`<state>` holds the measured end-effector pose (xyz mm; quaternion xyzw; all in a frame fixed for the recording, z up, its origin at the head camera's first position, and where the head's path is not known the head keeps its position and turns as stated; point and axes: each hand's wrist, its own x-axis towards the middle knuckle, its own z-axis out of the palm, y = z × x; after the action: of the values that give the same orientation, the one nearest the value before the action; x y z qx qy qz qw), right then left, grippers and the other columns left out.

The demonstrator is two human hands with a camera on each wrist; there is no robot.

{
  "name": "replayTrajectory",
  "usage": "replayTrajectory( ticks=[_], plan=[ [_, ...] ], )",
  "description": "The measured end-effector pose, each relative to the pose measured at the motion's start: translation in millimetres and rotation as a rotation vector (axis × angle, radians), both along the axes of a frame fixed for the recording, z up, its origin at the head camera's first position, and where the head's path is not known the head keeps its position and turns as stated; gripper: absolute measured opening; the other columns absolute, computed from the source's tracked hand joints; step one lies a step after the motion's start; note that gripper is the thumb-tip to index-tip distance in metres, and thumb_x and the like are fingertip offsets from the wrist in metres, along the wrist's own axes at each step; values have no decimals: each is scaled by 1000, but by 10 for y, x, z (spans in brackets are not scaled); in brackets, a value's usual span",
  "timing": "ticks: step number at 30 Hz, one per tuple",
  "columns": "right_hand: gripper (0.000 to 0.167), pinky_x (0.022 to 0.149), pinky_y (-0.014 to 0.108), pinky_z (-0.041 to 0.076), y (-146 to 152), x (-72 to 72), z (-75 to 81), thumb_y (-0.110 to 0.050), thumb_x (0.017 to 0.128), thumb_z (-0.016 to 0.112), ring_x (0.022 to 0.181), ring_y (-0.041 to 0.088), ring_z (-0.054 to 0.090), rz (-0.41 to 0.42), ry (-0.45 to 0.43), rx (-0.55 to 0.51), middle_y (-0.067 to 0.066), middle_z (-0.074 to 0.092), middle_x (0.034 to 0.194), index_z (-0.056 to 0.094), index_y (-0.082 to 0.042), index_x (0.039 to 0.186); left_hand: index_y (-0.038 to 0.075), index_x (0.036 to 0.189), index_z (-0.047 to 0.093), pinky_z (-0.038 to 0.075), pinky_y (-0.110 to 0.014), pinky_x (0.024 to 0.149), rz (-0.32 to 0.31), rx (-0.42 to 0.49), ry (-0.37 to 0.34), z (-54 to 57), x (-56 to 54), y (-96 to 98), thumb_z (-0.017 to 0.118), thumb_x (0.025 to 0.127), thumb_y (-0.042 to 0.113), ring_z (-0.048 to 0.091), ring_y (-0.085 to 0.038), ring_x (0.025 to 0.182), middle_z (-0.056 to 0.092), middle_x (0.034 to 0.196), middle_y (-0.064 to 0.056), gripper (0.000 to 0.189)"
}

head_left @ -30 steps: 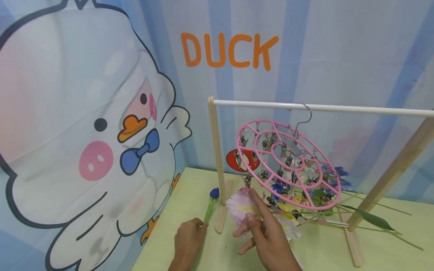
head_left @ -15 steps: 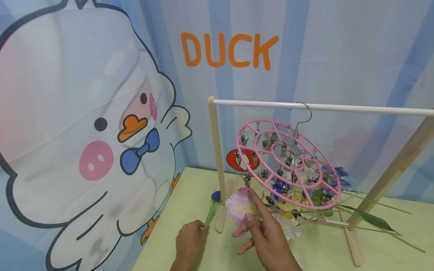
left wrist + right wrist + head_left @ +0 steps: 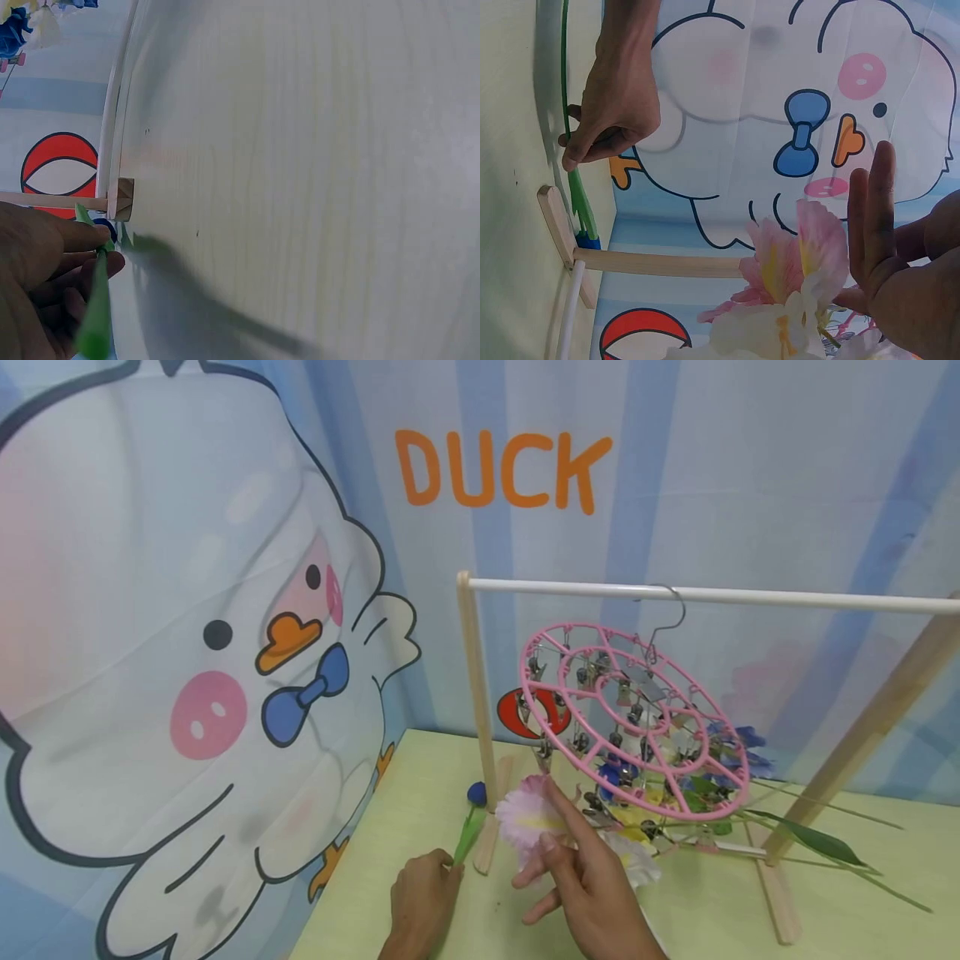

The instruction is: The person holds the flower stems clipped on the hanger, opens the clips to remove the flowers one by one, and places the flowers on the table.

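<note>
Between thumb and fingers my left hand (image 3: 422, 892) pinches the green stem (image 3: 95, 300) of an artificial blue tulip (image 3: 477, 793). The bloom points away, beside the stand's left foot; in the right wrist view the blue head (image 3: 589, 241) sits close to that foot. My right hand (image 3: 583, 878) is raised with index finger extended at a pink artificial flower (image 3: 525, 817), partly covering it. This flower hangs just under a metal clip (image 3: 544, 750) of the round pink clip hanger (image 3: 592, 758). In the right wrist view, straight fingers (image 3: 883, 202) stand beside the pink petals (image 3: 821, 236).
The hanger tilts by its hook from a white rail (image 3: 787, 601) on wooden posts (image 3: 477, 685). White flowers (image 3: 633, 860), yellow flowers (image 3: 633, 820) and blue flowers (image 3: 750, 752) crowd beneath it. Long stems and a leaf (image 3: 817, 840) stick out right over the pale table (image 3: 360, 893).
The blue tulip's head has shifted slightly right and down, towards the stand's left post. My left hand has turned a little with it; my right hand stays almost where it was.
</note>
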<state>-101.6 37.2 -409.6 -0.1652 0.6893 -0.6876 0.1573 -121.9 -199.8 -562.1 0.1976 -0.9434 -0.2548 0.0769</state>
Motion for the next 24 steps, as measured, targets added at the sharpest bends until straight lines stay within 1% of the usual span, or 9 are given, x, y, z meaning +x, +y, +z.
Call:
replayTrajectory(
  ticks=[3, 6, 9, 10, 11, 13, 17, 20, 24],
  plan=[
    [60, 66, 44, 65, 11, 18, 10, -17, 116, 43, 84, 20, 77, -4, -6, 9, 24, 71, 109, 21, -32, 170, 7, 95, 80, 46, -29, 52, -1, 5, -11, -15, -7, 0, 86, 89, 19, 58, -8, 56, 71, 68, 1, 15],
    [57, 67, 42, 65, 17, 39, 30, -23, 116, 45, 83, 21, 77, -19, -15, 13, 22, 70, 109, 26, -33, 168, 7, 95, 80, 47, -30, 52, -14, 3, -6, -33, -6, -6, 86, 89, 20, 59, -8, 57, 72, 69, 1, 15],
    [53, 66, 41, 65, 26, 66, 58, -31, 115, 47, 80, 22, 77, -45, -18, 17, 22, 72, 102, 32, -35, 166, 6, 96, 80, 48, -30, 52, -27, 3, -5, -42, 0, -13, 86, 89, 19, 60, -8, 57, 73, 70, -1, 16],
    [51, 66, 41, 65, 30, 75, 69, -31, 115, 48, 80, 22, 77, -53, -16, 13, 22, 71, 103, 34, -34, 165, 6, 96, 79, 49, -30, 52, -30, 4, -6, -40, 2, -13, 86, 89, 19, 60, -8, 58, 73, 71, -1, 16],
    [50, 66, 42, 65, 34, 81, 78, -30, 115, 48, 80, 22, 77, -61, -12, 6, 22, 70, 109, 37, -34, 163, 6, 96, 79, 49, -30, 52, -30, 7, -7, -42, 4, -13, 86, 89, 19, 61, -9, 58, 73, 71, -1, 16],
    [46, 64, 42, 65, 42, 98, 98, -27, 115, 48, 81, 22, 76, -78, 2, -7, 21, 65, 126, 42, -30, 161, 6, 96, 79, 50, -30, 52, -30, 9, -9, -42, 6, -13, 86, 89, 18, 61, -9, 58, 73, 71, -1, 16],
    [40, 63, 43, 64, 59, 134, 141, -23, 114, 50, 82, 22, 76, -109, 25, -31, 12, 49, 152, 51, -27, 155, 6, 96, 79, 50, -30, 52, -28, 10, -9, -44, 8, -6, 86, 88, 17, 62, -9, 57, 73, 71, -2, 15],
    [38, 61, 42, 64, 82, 158, 168, -22, 114, 49, 81, 20, 76, -130, 73, -32, 8, 49, 157, 53, -25, 153, 6, 96, 79, 50, -30, 52, -25, 15, -15, -43, 8, -2, 86, 88, 17, 61, -9, 57, 72, 70, -1, 15],
    [38, 58, 40, 63, 124, 178, 196, -19, 115, 48, 80, 16, 75, -160, 181, -11, 9, 45, 162, 52, -19, 153, 6, 97, 79, 50, -30, 53, -19, 15, -31, -57, 1, -7, 86, 88, 17, 61, -10, 57, 71, 69, -1, 16]
  ],
)
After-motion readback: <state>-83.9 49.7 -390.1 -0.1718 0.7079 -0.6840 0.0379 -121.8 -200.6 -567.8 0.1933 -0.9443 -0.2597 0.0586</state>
